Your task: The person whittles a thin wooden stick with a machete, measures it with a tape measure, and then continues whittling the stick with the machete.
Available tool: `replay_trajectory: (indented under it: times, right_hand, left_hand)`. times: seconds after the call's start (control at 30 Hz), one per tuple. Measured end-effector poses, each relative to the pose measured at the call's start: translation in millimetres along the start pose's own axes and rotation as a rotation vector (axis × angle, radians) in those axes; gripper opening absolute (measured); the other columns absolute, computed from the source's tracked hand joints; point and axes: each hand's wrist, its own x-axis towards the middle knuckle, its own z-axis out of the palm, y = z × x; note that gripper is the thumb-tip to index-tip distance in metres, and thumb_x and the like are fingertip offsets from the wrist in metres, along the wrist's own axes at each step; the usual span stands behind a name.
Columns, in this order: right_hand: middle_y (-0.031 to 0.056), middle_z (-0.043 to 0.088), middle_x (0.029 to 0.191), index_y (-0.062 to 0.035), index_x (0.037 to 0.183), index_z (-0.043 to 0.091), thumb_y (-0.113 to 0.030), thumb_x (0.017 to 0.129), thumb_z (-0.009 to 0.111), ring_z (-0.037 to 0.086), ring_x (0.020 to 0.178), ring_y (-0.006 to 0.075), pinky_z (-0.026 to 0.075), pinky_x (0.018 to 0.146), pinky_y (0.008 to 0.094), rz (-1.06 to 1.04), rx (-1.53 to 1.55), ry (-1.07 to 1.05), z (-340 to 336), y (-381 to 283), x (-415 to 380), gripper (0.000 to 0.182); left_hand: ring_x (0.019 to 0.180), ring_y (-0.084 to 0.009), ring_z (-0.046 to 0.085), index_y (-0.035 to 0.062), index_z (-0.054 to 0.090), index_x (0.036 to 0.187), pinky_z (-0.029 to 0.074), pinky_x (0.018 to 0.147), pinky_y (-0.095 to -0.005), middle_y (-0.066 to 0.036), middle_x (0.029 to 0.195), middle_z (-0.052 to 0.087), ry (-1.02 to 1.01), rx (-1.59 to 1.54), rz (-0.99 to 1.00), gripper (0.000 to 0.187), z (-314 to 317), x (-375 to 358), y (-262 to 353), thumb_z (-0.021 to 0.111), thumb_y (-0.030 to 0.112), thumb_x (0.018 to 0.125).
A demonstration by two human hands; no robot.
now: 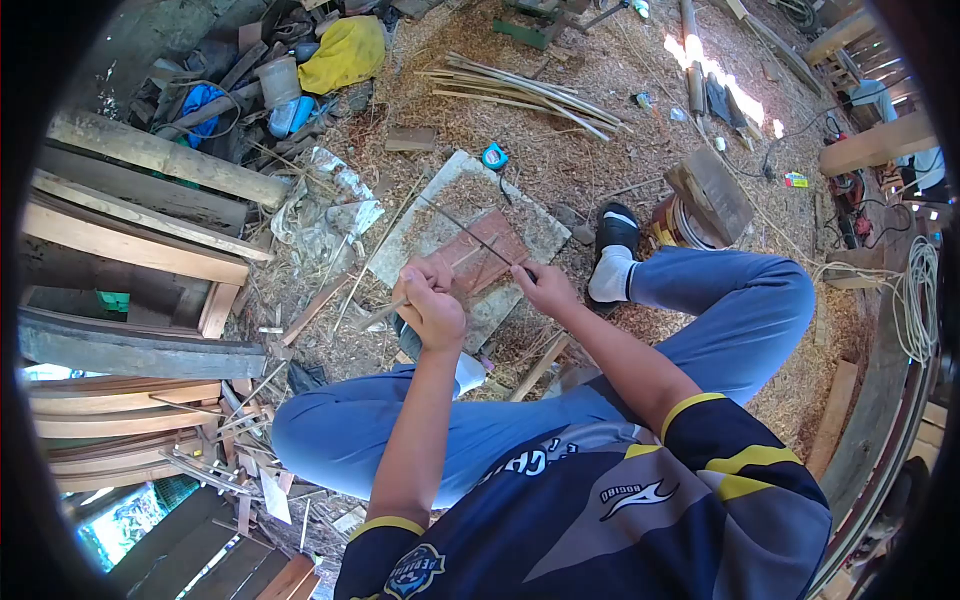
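My left hand point(432, 302) is closed around a thin wooden stick point(378, 316), which slants up to the right past my fingers. In my right hand point(549, 290) is a long, thin, dark blade-like tool point(462, 226), its grip hidden by my fingers and its far end pointing up and left. Stick and tool cross in this view above a reddish-brown board point(512, 238). That board lies on a pale grey slab point(405, 250) between my feet.
A teal tape measure point(494, 156) sits by the slab's far edge. Beyond it lies a bundle of thin strips point(530, 92). A round tin point(680, 222) with a wooden block point(710, 197) leaning over it stands beside my right foot. Curved timbers point(140, 350) are stacked at left; shavings cover the floor.
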Motion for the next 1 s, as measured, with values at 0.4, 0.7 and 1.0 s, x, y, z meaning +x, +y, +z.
replay_trajectory:
  times: [0.4,0.7,1.0]
  right_hand:
    - [0.0208,0.069,0.08,-0.0049,0.105,0.071,-0.057,0.098,0.048,0.068,0.081,0.042,0.052,0.074,0.0489,0.078,-0.073,0.036,13,38,11,0.057]
    - [0.0209,0.069,0.079,-0.006,0.099,0.072,-0.056,0.098,0.049,0.068,0.08,0.0421,0.052,0.074,0.0492,0.141,-0.126,0.046,11,59,9,0.055]
    - [0.0233,0.072,0.097,-0.0058,0.104,0.073,-0.062,0.096,0.048,0.069,0.098,0.0419,0.052,0.088,0.0493,0.228,-0.091,-0.001,10,58,18,0.062]
  left_hand:
    - [0.054,-0.0131,0.022,0.0122,0.025,0.068,0.024,0.055,-0.0346,0.0,0.055,0.023,-0.022,0.03,-0.019,0.039,2,4,1,0.036,0.026,0.103]
    - [0.053,-0.0125,0.022,0.0128,0.025,0.068,0.023,0.054,-0.0339,0.0,0.056,0.022,-0.022,-0.002,-0.018,0.04,-4,2,-1,0.036,0.027,0.103]
    - [0.051,-0.0126,0.023,0.0112,0.027,0.065,0.023,0.052,-0.0333,0.0,0.055,0.024,-0.16,0.008,0.015,0.045,-15,11,-1,0.039,0.03,0.103]
